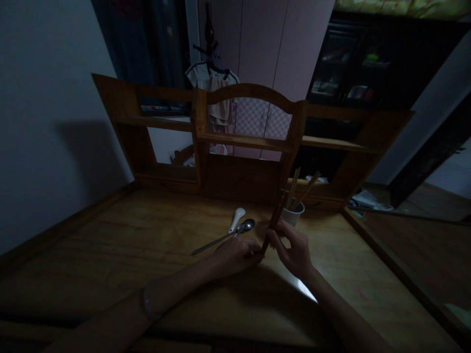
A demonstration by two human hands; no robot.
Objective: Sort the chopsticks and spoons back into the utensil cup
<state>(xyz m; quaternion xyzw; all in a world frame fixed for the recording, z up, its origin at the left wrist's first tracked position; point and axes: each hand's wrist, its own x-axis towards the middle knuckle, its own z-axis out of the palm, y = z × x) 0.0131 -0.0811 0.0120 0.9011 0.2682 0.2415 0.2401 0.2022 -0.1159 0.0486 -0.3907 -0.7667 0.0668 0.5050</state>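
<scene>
Dark brown chopsticks (277, 212) stand tilted between my two hands, held close together over the desk. My left hand (239, 255) closes around their lower end. Higher up, the fingers of my right hand (292, 245) pinch the same chopsticks. Just behind my right hand is a white cup (294, 214) with several lighter wooden chopsticks (294, 189) standing in it. Beyond my left hand lie a white ceramic spoon (237, 218) and metal spoons (247, 225), one with a long thin handle; my left hand partly hides them.
The wooden desk (128, 235) has a raised shelf unit (246, 142) along its back. A wall (55, 122) borders the left side. Behind the shelf are clothes on hangers (217, 93), pink cabinet doors (261, 49) and a dark cabinet (353, 63). The light is dim.
</scene>
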